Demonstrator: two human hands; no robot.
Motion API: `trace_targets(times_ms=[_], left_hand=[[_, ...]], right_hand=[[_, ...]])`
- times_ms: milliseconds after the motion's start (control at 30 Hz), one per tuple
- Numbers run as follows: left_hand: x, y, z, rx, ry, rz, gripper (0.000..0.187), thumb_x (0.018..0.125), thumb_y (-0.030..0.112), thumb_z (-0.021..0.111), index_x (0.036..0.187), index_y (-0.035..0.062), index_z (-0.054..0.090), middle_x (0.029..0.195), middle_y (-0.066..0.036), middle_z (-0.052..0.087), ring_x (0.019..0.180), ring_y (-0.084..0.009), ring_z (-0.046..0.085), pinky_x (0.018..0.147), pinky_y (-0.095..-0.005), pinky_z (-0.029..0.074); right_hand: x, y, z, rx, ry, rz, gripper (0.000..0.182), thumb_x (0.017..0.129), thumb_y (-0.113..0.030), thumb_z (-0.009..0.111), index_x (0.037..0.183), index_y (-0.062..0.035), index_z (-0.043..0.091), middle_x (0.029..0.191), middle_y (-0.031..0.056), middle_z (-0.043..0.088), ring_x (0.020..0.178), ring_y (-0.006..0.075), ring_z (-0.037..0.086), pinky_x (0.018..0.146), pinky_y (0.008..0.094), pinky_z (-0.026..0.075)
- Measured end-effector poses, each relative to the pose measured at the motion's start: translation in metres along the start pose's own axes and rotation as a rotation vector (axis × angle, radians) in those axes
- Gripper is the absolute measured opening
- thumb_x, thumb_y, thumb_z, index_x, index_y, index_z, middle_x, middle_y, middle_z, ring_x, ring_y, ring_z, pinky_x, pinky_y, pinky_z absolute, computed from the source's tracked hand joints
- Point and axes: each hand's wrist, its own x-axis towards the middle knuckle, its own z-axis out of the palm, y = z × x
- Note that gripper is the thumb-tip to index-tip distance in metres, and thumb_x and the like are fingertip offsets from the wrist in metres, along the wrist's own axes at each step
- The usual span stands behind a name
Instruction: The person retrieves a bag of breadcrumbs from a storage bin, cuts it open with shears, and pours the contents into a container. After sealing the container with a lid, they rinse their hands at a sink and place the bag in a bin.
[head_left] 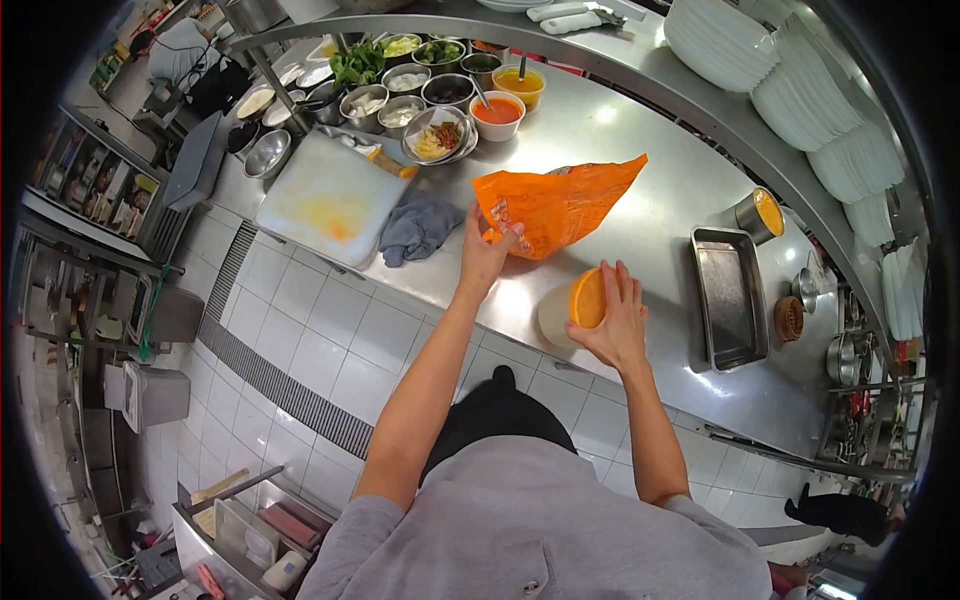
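My left hand is closed on the lower left corner of a crinkled orange plastic bag with print on it, above the steel counter. A round orange lid is in my right hand, the fingers curved around its rim. The lid is tilted on edge and overlaps a pale, translucent container at the counter's front edge. A crumpled grey-blue cloth lies left of the bag.
A white cutting board with yellow stains sits left, below many ingredient bowls. A deep metal tray and a steel pot stand right. Stacked white plates line the overhead shelf. Another person is at far left.
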Motion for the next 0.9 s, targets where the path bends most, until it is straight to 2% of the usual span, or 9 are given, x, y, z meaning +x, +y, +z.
trace_targets(times_ms=[167, 233, 333, 400, 600, 700, 767, 867, 900], left_hand=[[-0.038, -0.008, -0.023, -0.075, 0.105, -0.179, 0.085, 0.09, 0.031, 0.07, 0.153, 0.0083, 0.017, 0.149, -0.018, 0.032, 0.132, -0.0258, 0.04, 0.101, -0.0381, 0.043], [-0.082, -0.015, -0.04, -0.355, -0.058, -0.383, 0.094, 0.087, 0.054, 0.066, 0.155, 0.0154, 0.013, 0.152, -0.013, 0.031, 0.137, -0.027, 0.036, 0.111, -0.0417, 0.032], [-0.15, -0.019, -0.052, -0.594, -0.331, -0.368, 0.103, 0.084, 0.062, 0.064, 0.157, 0.021, 0.005, 0.156, -0.01, 0.025, 0.14, -0.0268, 0.031, 0.113, -0.0432, 0.03], [-0.177, -0.028, -0.067, -0.619, -0.398, -0.275, 0.101, 0.086, 0.058, 0.064, 0.157, 0.021, 0.003, 0.158, -0.01, 0.021, 0.139, -0.0266, 0.033, 0.113, -0.0435, 0.03], [-0.195, -0.006, -0.114, -0.74, -0.005, -0.357, 0.086, 0.09, 0.058, 0.056, 0.155, 0.0164, 0.019, 0.152, -0.011, 0.035, 0.138, -0.0287, 0.039, 0.111, -0.0459, 0.035], [-0.201, -0.004, -0.142, -0.959, 0.032, -0.546, 0.078, 0.094, 0.063, 0.041, 0.151, 0.0119, 0.029, 0.149, -0.013, 0.04, 0.135, -0.0304, 0.043, 0.111, -0.0477, 0.037], [-0.203, 0.009, -0.158, -0.97, -0.1, -0.605, 0.074, 0.096, 0.064, 0.027, 0.149, 0.012, 0.035, 0.148, -0.013, 0.043, 0.131, -0.0316, 0.047, 0.108, -0.0468, 0.041], [-0.203, 0.016, -0.185, -0.827, -0.132, -0.624, 0.079, 0.096, 0.066, 0.025, 0.15, 0.0084, 0.032, 0.15, -0.014, 0.039, 0.135, -0.0311, 0.044, 0.11, -0.0478, 0.039], [-0.204, 0.016, -0.191, -0.75, -0.084, -0.634, 0.081, 0.093, 0.069, 0.029, 0.151, 0.0122, 0.029, 0.15, -0.02, 0.037, 0.133, -0.039, 0.044, 0.107, -0.0543, 0.04]], right_hand=[[0.004, -0.007, -0.018, 0.194, 0.007, -0.001, 0.106, 0.06, -0.041, 0.077, 0.15, -0.0103, 0.031, 0.151, 0.0203, 0.029, 0.136, 0.0368, 0.033, 0.104, 0.0551, 0.036], [0.007, -0.005, -0.019, 0.622, -0.022, -0.039, 0.104, 0.063, -0.038, 0.078, 0.15, -0.0052, 0.029, 0.151, 0.0228, 0.029, 0.137, 0.0368, 0.034, 0.11, 0.0461, 0.034], [-0.001, -0.025, -0.018, 1.086, -0.268, 0.033, 0.104, 0.066, -0.037, 0.079, 0.149, -0.0003, 0.027, 0.151, 0.0251, 0.029, 0.138, 0.0379, 0.034, 0.114, 0.0407, 0.031], [-0.003, -0.042, -0.005, 1.042, -0.307, -0.037, 0.103, 0.067, -0.033, 0.078, 0.15, -0.001, 0.026, 0.152, 0.0232, 0.029, 0.14, 0.0354, 0.032, 0.115, 0.0398, 0.027], [-0.012, -0.119, -0.001, 0.701, -0.361, -0.421, 0.106, 0.061, -0.037, 0.082, 0.149, -0.0052, 0.031, 0.153, 0.0207, 0.028, 0.143, 0.0374, 0.025, 0.115, 0.0435, 0.024], [-0.01, -0.156, -0.016, 0.413, -0.304, -1.031, 0.099, 0.054, -0.038, 0.084, 0.142, -0.0198, 0.042, 0.147, 0.0162, 0.034, 0.132, 0.0426, 0.034, 0.095, 0.0559, 0.036], [-0.007, -0.169, -0.026, 0.304, -0.381, -1.232, 0.097, 0.054, -0.037, 0.084, 0.141, -0.0224, 0.045, 0.149, 0.0145, 0.034, 0.134, 0.0414, 0.033, 0.097, 0.0556, 0.035], [-0.005, -0.183, -0.049, 0.058, -0.457, -1.528, 0.093, 0.053, -0.035, 0.086, 0.138, -0.0302, 0.048, 0.151, 0.0092, 0.034, 0.136, 0.0387, 0.032, 0.096, 0.0565, 0.035], [-0.003, -0.181, -0.056, 0.066, -0.444, -1.585, 0.095, 0.054, -0.037, 0.086, 0.14, -0.0282, 0.046, 0.152, 0.0107, 0.033, 0.136, 0.0391, 0.032, 0.098, 0.0564, 0.035]])
